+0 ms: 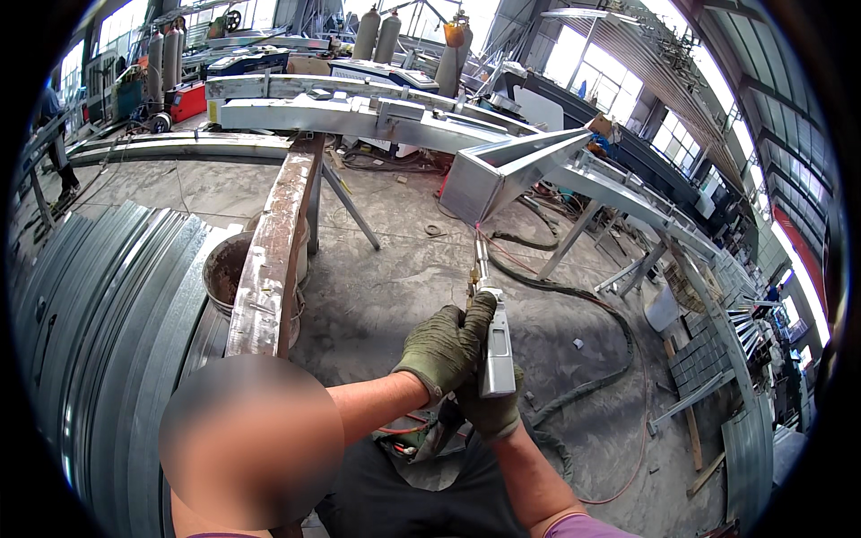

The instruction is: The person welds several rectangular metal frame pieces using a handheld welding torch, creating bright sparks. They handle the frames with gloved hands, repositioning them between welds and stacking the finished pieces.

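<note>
Both of my hands wear dark green work gloves and hold a silver handheld laser welding gun [497, 359]. My left hand [443, 348] wraps round the gun's side, its thumb along the top. Lower down, my right hand [491, 411] is closed round the grip, partly hidden under the gun's body. The slim nozzle points away from me, its tip close to the lower corner of a square steel tube [477, 186]. A small pinkish-red spot glows at that corner. Whether the tip touches the metal, I cannot tell.
A rusty beam [273, 242] runs forward on my left beside a bucket [226, 269] and stacked steel channels [117, 314]. A dark hose [619, 327] snakes over the floor at right. Long steel tubes [341, 118] span the far side, with gas cylinders [387, 38] behind.
</note>
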Tool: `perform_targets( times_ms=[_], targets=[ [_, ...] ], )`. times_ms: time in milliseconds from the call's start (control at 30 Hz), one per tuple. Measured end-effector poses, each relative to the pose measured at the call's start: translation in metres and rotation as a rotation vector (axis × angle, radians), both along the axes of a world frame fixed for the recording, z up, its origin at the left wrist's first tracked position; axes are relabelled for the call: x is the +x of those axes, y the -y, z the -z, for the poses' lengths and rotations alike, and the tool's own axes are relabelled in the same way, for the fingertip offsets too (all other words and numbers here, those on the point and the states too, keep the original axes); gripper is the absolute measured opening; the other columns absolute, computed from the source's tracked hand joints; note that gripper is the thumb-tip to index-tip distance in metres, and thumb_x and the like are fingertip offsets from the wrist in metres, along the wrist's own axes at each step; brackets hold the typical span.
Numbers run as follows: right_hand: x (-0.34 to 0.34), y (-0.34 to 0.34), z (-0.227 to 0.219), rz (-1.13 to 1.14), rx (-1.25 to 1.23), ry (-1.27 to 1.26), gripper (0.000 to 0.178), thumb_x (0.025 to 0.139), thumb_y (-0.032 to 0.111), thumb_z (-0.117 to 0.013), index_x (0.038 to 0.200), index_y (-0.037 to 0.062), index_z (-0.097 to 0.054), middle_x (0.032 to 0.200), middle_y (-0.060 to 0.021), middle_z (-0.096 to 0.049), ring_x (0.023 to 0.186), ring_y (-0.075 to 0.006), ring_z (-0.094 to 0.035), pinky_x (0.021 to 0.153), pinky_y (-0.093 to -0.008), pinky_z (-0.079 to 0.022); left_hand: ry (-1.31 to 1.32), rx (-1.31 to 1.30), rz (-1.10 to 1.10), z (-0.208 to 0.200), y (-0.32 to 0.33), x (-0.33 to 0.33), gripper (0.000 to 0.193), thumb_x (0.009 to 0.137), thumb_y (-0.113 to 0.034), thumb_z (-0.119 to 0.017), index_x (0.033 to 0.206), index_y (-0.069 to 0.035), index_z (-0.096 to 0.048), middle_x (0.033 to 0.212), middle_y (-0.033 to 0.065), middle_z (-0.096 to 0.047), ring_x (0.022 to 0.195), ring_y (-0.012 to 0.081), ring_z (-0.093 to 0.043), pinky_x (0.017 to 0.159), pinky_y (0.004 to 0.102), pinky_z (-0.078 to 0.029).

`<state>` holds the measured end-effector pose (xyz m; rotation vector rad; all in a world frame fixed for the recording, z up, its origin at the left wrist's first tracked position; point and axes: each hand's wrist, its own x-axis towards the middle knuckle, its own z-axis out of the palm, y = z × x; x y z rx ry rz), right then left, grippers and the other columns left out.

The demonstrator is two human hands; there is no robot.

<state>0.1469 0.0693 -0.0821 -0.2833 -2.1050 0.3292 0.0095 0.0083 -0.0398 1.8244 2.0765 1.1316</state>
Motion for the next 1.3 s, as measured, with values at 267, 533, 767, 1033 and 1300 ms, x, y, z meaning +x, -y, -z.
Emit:
perform_targets(
  times_ms=[267, 533, 767, 1033, 1300],
  targets=[
    [-0.003, 0.003, -0.005, -0.030, -0.035, -0.033, 0.021, 0.084, 0.010, -0.076, 0.104, 0.0050, -0.073, 0.089, -0.0119, -0.073, 0.078, -0.0311, -0.074, 0.069, -0.0391, -0.058, -0.124, 0.074, -0.035, 0.005, 0.000, -0.001, 0.060, 0.099, -0.013, -0.058, 0.157, -0.010, -0.042, 0.107, 0.0233, -0.068, 0.096, 0.0428, -0.070, 0.081, 0.0534, -0.055],
    [-0.002, 0.001, 0.006, -0.042, -0.152, -0.072, 0.021, 0.083, 0.010, -0.075, 0.103, 0.0057, -0.073, 0.087, -0.0133, -0.072, 0.076, -0.0330, -0.073, 0.067, -0.0402, -0.057, 0.080, -0.096, -0.017, 0.007, -0.008, 0.000, 0.064, 0.098, -0.014, -0.060, 0.158, -0.014, -0.041, 0.105, 0.0225, -0.069, 0.093, 0.0429, -0.070, 0.079, 0.0544, -0.055],
    [-0.003, 0.013, -0.010, -0.028, -0.152, -0.102, 0.020, 0.084, 0.010, -0.075, 0.103, 0.0043, -0.071, 0.084, -0.0127, -0.071, 0.073, -0.0327, -0.072, 0.066, -0.0398, -0.057, -0.019, -0.029, 0.006, 0.004, 0.002, 0.004, 0.062, 0.098, -0.014, -0.061, 0.157, -0.019, -0.043, 0.108, 0.0219, -0.066, 0.095, 0.0423, -0.069, 0.078, 0.0539, -0.055],
    [0.002, 0.007, -0.005, -0.047, -0.137, -0.097, 0.019, 0.085, 0.009, -0.074, 0.103, 0.0032, -0.071, 0.084, -0.0139, -0.071, 0.072, -0.0317, -0.072, 0.064, -0.0388, -0.057, 0.090, -0.051, -0.006, 0.006, -0.002, 0.004, 0.062, 0.099, -0.014, -0.060, 0.157, -0.020, -0.042, 0.110, 0.0216, -0.066, 0.096, 0.0431, -0.069, 0.078, 0.0532, -0.056],
    [-0.002, 0.007, -0.009, -0.039, -0.109, -0.067, 0.019, 0.087, 0.015, -0.076, 0.102, 0.0036, -0.070, 0.081, -0.0134, -0.070, 0.070, -0.0333, -0.071, 0.063, -0.0399, -0.056, -0.078, 0.027, -0.015, 0.001, 0.003, 0.000, 0.066, 0.094, -0.012, -0.064, 0.157, -0.017, -0.042, 0.108, 0.0218, -0.067, 0.095, 0.0436, -0.069, 0.079, 0.0533, -0.056]
  ],
)
